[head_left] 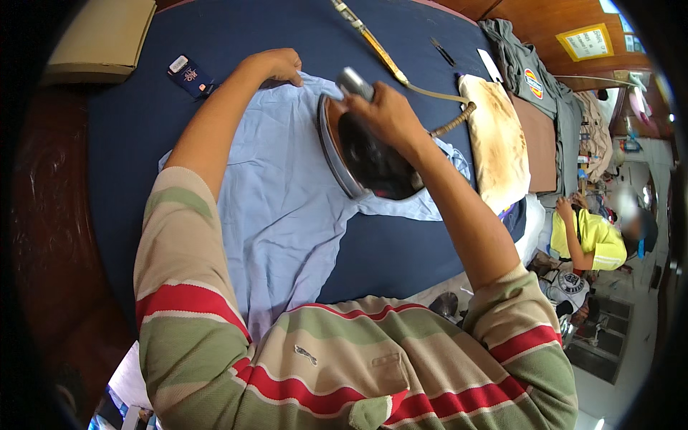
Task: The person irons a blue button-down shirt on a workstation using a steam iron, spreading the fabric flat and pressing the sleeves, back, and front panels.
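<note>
Striped sleeves (183, 304), iron (376, 158), navy tabletop (401, 258), wooden wall (537, 29)

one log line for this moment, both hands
left hand: at far edge of cloth | right hand: gripping iron | iron: over cloth, contact unclear

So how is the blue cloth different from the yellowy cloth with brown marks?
The blue cloth is pale blue, while the yellowy cloth is creamy with brown patches. The blue cloth spreads wide with wrinkles; the yellowy cloth makes a smaller, neater rectangle. The left hand touches the blue cloth, but no hand is on the yellowy cloth. Both look like fabric.
</note>
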Demonstrator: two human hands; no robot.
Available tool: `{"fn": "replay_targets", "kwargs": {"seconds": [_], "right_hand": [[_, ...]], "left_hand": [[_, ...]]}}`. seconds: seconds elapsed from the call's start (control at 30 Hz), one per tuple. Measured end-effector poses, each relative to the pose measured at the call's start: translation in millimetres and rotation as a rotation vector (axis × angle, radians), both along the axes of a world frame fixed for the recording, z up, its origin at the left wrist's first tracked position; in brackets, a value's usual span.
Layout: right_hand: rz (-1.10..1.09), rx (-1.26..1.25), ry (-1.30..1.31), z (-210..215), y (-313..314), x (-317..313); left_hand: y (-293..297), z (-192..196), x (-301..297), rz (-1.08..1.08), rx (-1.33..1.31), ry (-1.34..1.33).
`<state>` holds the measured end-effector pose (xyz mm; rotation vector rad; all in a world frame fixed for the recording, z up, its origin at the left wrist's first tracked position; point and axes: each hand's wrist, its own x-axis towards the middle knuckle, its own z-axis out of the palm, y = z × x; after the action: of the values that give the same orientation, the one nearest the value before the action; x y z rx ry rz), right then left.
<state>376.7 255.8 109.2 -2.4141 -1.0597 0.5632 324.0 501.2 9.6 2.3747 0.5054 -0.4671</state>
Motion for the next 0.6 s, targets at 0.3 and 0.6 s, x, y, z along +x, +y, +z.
{"fn": "replay_targets", "kwargs": {"seconds": [0.3,0.6], "right_hand": [[-0.032,0.056,0.104,-12.6,21.5,22.5],[0.061,0.003,0.053,-7.9,-22.8,35.6]], "left_hand": [[-9.8,5.9,-10.1,0.031,0.029,-0.090],[-136.8,-15.3,-22.9,0.398,0.239,-0.782]]}}
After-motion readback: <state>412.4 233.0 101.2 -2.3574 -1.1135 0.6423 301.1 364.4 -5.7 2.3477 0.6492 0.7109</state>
